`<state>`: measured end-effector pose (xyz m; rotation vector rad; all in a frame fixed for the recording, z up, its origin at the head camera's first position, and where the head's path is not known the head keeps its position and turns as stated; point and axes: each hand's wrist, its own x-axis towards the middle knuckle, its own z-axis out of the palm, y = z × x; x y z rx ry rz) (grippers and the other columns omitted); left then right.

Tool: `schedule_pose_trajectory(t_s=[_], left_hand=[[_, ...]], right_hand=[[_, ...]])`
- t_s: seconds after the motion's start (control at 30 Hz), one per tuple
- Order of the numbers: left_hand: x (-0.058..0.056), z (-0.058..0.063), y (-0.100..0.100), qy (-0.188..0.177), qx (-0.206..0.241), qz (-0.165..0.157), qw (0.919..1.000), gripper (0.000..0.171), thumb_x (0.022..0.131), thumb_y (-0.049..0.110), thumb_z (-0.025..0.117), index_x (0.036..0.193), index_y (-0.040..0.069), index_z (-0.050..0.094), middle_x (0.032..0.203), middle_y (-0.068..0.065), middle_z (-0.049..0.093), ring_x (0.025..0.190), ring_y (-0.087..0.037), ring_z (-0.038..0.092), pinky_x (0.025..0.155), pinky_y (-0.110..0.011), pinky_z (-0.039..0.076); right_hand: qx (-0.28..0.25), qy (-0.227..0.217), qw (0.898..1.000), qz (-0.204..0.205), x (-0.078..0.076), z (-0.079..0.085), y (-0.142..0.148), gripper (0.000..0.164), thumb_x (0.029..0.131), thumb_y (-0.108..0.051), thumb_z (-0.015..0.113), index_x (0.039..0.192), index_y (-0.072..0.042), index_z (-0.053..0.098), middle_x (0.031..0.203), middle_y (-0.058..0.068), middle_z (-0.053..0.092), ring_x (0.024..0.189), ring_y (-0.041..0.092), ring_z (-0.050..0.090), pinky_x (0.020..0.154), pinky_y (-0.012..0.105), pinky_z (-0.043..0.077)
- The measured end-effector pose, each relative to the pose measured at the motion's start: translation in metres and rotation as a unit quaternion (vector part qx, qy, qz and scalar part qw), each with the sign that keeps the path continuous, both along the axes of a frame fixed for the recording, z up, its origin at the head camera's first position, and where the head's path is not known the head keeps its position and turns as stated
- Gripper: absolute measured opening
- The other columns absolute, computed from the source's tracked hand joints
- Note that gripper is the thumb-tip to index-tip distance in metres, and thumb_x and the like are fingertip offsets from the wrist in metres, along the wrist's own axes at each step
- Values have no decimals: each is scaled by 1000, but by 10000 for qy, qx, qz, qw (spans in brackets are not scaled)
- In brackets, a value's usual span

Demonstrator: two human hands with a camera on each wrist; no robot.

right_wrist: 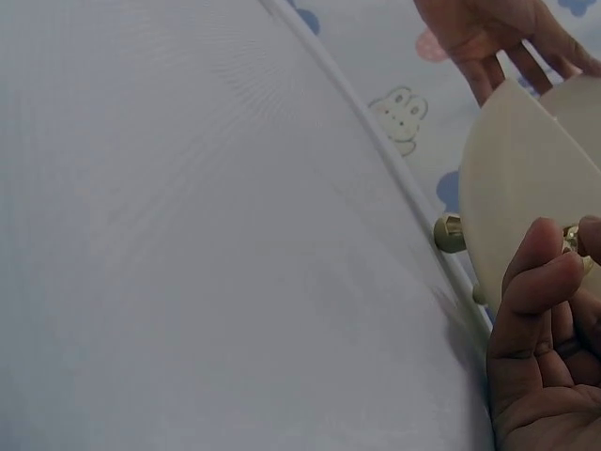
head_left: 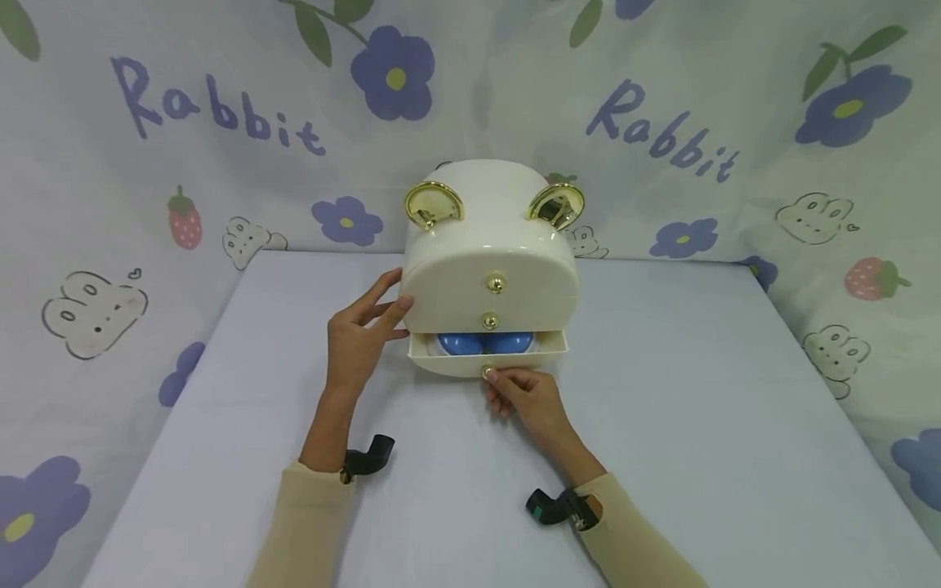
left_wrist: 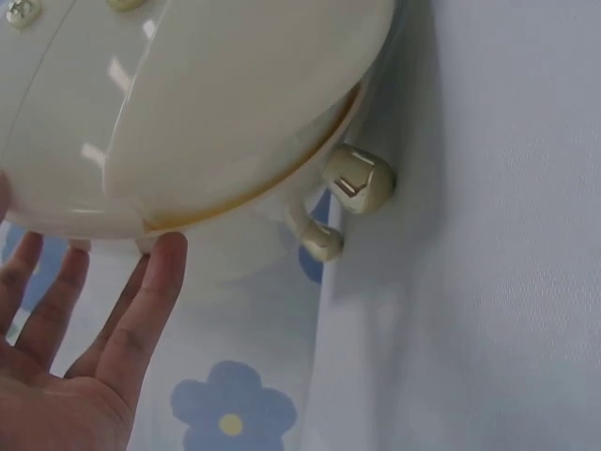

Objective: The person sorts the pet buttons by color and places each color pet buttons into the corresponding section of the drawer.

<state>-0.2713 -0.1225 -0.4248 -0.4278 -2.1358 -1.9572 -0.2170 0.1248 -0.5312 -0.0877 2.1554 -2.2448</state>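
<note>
A cream bear-shaped drawer box (head_left: 491,261) with gold ears stands on the table. Its bottom drawer (head_left: 441,365) is pulled partly out, and blue rounded things (head_left: 461,344) show inside. My right hand (head_left: 535,402) pinches the gold knob (head_left: 488,371) of that drawer between thumb and fingers, seen from below in the right wrist view. My left hand (head_left: 360,335) rests its spread fingertips against the box's left side, with the thumb near the front edge. In the left wrist view, its fingers (left_wrist: 141,329) reach up to the box's rim.
Two more gold knobs (head_left: 496,283) sit on the upper front. Small gold feet (left_wrist: 359,178) hold the box above the white table (head_left: 684,408). Behind it hangs a cloth (head_left: 470,90) printed with flowers and rabbits. Each wrist wears a black camera (head_left: 370,456).
</note>
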Motion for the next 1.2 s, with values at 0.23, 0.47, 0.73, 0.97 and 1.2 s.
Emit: schedule_pose_trajectory(t_s=[0.23, 0.47, 0.73, 0.97, 1.2], left_hand=[[3, 5, 2, 86, -65, 34, 9999, 46, 95, 18, 72, 139, 13, 61, 142, 0, 58, 110, -22, 67, 74, -42, 63], [2, 3, 3, 76, -53, 29, 10000, 46, 95, 19, 73, 139, 15, 62, 142, -1, 58, 109, -19, 68, 73, -41, 63], [-11, -19, 0, 158, 87, 31, 9998, 44, 93, 25, 75, 136, 30, 64, 139, 8, 60, 108, -18, 68, 70, -37, 64], [-11, -20, 2, 158, 118, -20, 9998, 46, 93, 23, 75, 137, 27, 64, 140, 6, 59, 109, -19, 68, 70, -37, 64], [-8, -20, 10, 82, 217, -114, 9997, 46, 92, 21, 76, 137, 25, 64, 141, 5, 59, 108, -19, 68, 70, -36, 64]], right_hand=[[29, 11, 10000, 24, -1, 6, 3, 39, 96, -28, 71, 94, 11, 71, 77, 13, 68, 62, 16, 61, 51, 21, 53], [33, 18, 10000, -88, -4, 7, 3, 38, 95, -28, 72, 94, 10, 72, 76, 12, 69, 61, 15, 61, 51, 20, 53], [-25, 78, 9999, -95, -11, 6, 4, 37, 95, -26, 72, 94, 10, 72, 75, 11, 69, 61, 15, 61, 50, 21, 53], [-108, 78, 9997, -180, -15, 6, 6, 37, 95, -26, 73, 95, 11, 72, 74, 12, 69, 59, 16, 61, 49, 21, 53], [13, 5, 9997, -227, -15, 8, 13, 40, 95, -30, 72, 98, 10, 72, 79, 16, 70, 62, 18, 62, 52, 22, 55]])
